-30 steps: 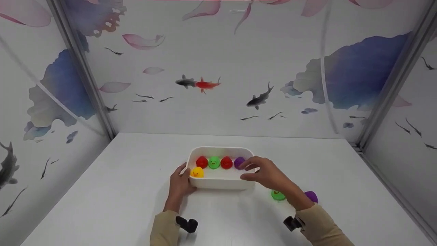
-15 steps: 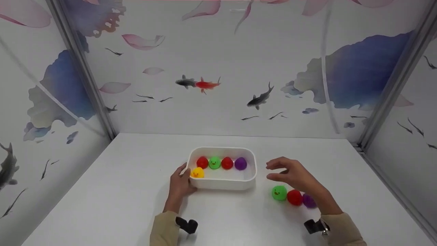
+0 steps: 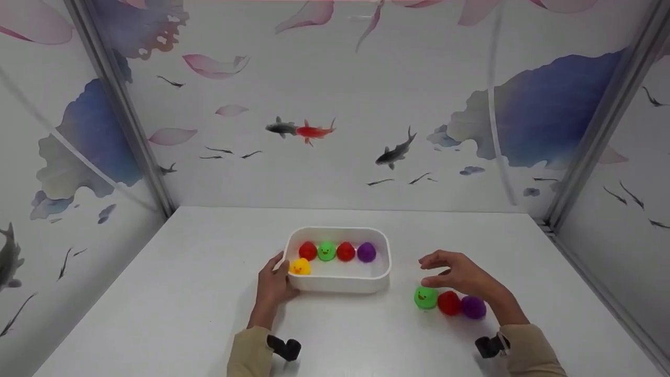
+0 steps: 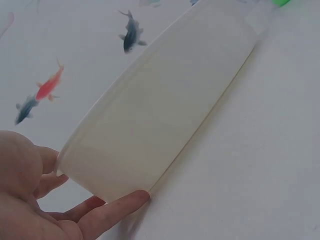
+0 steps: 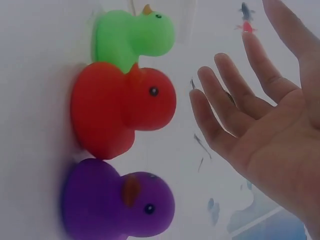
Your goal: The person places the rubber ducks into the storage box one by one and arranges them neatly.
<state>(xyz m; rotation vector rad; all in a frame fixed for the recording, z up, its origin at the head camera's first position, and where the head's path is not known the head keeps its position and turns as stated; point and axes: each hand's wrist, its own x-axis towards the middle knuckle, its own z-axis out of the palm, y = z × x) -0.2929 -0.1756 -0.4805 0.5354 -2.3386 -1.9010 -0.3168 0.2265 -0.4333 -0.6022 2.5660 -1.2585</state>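
My left hand [image 3: 273, 283] grips the left end of a white plastic box [image 3: 340, 284]; in the left wrist view its thumb and fingers close on the box's end. Inside the box, a red rubber duck [image 3: 308, 251], a green one, a second red one and a purple rubber duck [image 3: 366, 252] form a row, with a yellow rubber duck [image 3: 300, 266] at the front left. My right hand [image 3: 463, 273] hovers with parted fingers just above a green rubber duck [image 3: 425, 298], holding nothing. Beside that duck, a red rubber duck [image 5: 102, 110] and a purple rubber duck [image 5: 92, 200] stand in line.
The white table [image 3: 157, 303] is enclosed by printed panels with fish and petals at the back [image 3: 293, 173] and on both sides. Grey metal posts mark the corners. Table surface stretches left of the box and in front of it.
My right hand has withdrawn from over the purple duck in the box, moving right, then lowered towards the green duck on the table. The left hand still holds the box in place.
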